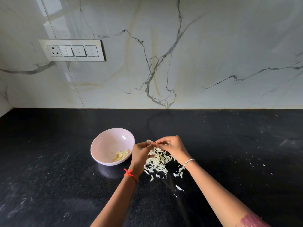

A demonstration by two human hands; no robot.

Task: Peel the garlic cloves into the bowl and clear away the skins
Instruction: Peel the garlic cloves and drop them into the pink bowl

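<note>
Here, both hands meet above a black speckled stone counter [49, 161], just right of a round, pale pink bowl [100, 143]. The left hand [141, 152] and the right hand [173, 146] have their fingers curled inward, and their fingertips pinch a small pale garlic piece [155, 142] between them. That piece is mostly hidden by the fingers, so how much skin remains on it cannot be told.

The bowl stands upright on the counter, close beside the left hand, and holds a small heap of yellowish peeled cloves [121, 155] against its near right wall. Directly beneath the hands lies a loose pile of thin, whitish papery skins [157, 161], with stray curls scattered toward the near edge and to the right. White flecks dot the counter farther right.

A red thread [130, 173] is tied round the left wrist, and a silver beaded bracelet [188, 162] circles the right wrist. A pink sleeve [250, 220] shows at the bottom right corner.

Behind the counter rises a glossy white marble-patterned wall [213, 46] with grey veins, carrying a white switch plate [72, 50] with one socket at the upper left.
</note>
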